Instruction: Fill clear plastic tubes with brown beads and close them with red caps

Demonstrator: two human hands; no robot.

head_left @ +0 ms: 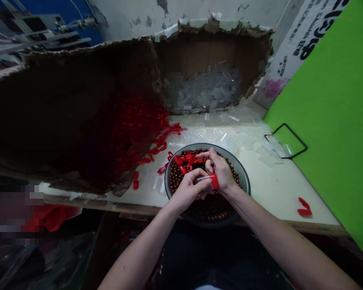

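Note:
My left hand (191, 188) is closed around a small clear plastic case with a red end (214, 181), held low over a round grey bowl (245, 177). Just above it is my right hand (219, 169), its index finger stretched out to the left and the other fingers loosely curled; I see nothing between them. That fingertip is by several red plastic caps (186, 159) lying on shiny brown beads (176, 177) that fill the bowl. What the right palm faces is partly hidden.
A torn cardboard box (153, 72) has red caps (130, 125) on its left and clear plastic pieces (205, 90) on its right. More clear pieces spread over the white table (260, 185). At right stand a green panel (329, 108), a black wire frame (296, 141) and a red piece (304, 209).

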